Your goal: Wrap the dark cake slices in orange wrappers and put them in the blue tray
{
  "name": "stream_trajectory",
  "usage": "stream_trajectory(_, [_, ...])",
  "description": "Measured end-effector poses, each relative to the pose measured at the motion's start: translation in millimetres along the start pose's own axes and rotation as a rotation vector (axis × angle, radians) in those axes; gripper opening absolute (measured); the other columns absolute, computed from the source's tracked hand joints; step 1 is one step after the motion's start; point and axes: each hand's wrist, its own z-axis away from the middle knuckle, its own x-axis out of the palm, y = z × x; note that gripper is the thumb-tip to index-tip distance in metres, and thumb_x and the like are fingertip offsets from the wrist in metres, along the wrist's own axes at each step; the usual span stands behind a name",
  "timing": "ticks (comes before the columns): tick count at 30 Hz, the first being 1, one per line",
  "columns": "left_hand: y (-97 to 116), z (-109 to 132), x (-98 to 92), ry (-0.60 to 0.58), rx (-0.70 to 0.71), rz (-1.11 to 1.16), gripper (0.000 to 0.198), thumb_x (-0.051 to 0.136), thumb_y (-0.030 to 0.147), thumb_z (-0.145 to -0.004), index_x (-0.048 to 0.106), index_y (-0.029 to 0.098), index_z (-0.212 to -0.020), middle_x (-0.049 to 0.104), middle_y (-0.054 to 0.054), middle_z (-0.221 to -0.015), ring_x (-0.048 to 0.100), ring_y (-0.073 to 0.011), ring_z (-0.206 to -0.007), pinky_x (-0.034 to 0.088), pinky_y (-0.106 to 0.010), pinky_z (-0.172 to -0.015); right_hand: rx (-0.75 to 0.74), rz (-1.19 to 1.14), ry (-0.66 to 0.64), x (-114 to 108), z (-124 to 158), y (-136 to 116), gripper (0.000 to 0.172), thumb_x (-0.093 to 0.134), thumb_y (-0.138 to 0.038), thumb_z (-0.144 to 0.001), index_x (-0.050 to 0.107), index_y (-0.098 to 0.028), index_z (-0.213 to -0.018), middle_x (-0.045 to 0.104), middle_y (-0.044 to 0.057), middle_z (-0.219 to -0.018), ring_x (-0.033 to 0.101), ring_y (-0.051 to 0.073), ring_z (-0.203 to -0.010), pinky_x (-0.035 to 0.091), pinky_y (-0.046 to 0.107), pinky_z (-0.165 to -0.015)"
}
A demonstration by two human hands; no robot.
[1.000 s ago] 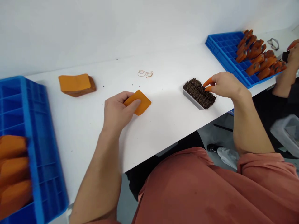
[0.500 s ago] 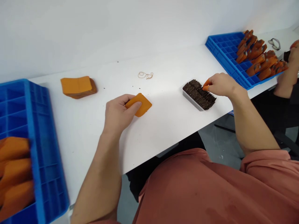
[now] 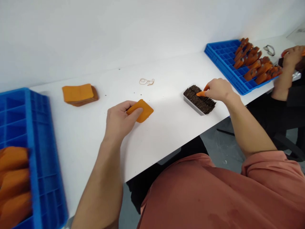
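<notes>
1. Holding an orange rubbery pad [image 3: 143,111] in my left hand [image 3: 118,120], the grip narrow, with my thumb across the pad, over the white surface [image 3: 166,136].
2. Pinching a small orange piece [image 3: 201,93] in my right hand [image 3: 216,90], the grip narrow, with its tip against dark brown strips [image 3: 202,101] packed in a clear plastic tray [image 3: 192,106].
3. Seeing a stack of orange pads [image 3: 77,93] to my left, beside a blue crate [image 3: 35,152] of orange pieces [image 3: 13,159].
4. Seeing a co-worker's hand [image 3: 292,56] beyond a second blue crate [image 3: 220,55] of orange-and-brown pieces [image 3: 254,62].
</notes>
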Motion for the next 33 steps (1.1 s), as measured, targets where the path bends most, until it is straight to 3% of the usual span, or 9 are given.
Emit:
stream_trajectory(7, [2.4,-1.7,-1.9,0.003,-0.050,-0.060,0.031,0.075,0.046,-0.075,0.082,0.027,-0.098,0.078,0.004,-0.089,0.061,-0.0211,-0.078,0.045,-0.035,-0.072,-0.022,-0.090,-0.068,-2.9,3.5,-1.3,0.043,0.079,-0.062,-0.094,0.088,-0.021,-0.107,0.083,0.015,-0.111,0.073,0.036,-0.105,0.053,0.042,-0.085])
stream_trajectory(15, [2.3,-1.6,-2.0,-0.028,-0.081,-0.060,0.032,0.076,0.046,-0.074,0.082,0.030,-0.101,0.080,0.004,-0.099,0.066,-0.0261,-0.094,0.048,-0.037,-0.080,0.018,-0.157,-0.053,0.7,4.8,-5.5,0.053,0.079,-0.068,-0.091,0.086,-0.018,-0.107,0.082,0.019,-0.113,0.074,0.038,-0.106,0.054,0.043,-0.084])
stream_trajectory(20, [-1.5,-5.0,-2.0,-0.046,-0.062,-0.054,0.032,0.076,0.045,-0.074,0.082,0.028,-0.101,0.080,0.002,-0.097,0.067,-0.0269,-0.091,0.048,-0.039,-0.082,0.022,-0.189,-0.067,-0.6,1.8,-7.0,0.045,0.083,-0.062,-0.089,0.085,-0.020,-0.103,0.083,0.015,-0.111,0.074,0.034,-0.102,0.054,0.039,-0.081])
stream_trajectory(25, [-5.2,-6.3,-2.9,-0.052,-0.051,-0.039,0.034,0.078,0.045,-0.074,0.083,0.027,-0.102,0.080,0.001,-0.098,0.066,-0.0252,-0.087,0.047,-0.038,-0.077,0.055,-0.227,-0.061,-1.2,0.6,-5.9,0.049,0.088,-0.063,-0.085,0.085,-0.020,-0.108,0.083,0.014,-0.114,0.074,0.032,-0.099,0.054,0.038,-0.079])
stream_trajectory(33, [-6.2,-5.0,-0.9,-0.053,0.002,0.020,0.032,0.075,0.049,-0.073,0.082,0.027,-0.096,0.080,0.000,-0.095,0.067,-0.0248,-0.088,0.050,-0.038,-0.083,0.051,-0.225,-0.027,0.2,-1.3,0.2,0.042,0.089,-0.059,-0.083,0.086,-0.020,-0.098,0.084,0.013,-0.102,0.075,0.032,-0.096,0.055,0.039,-0.080])
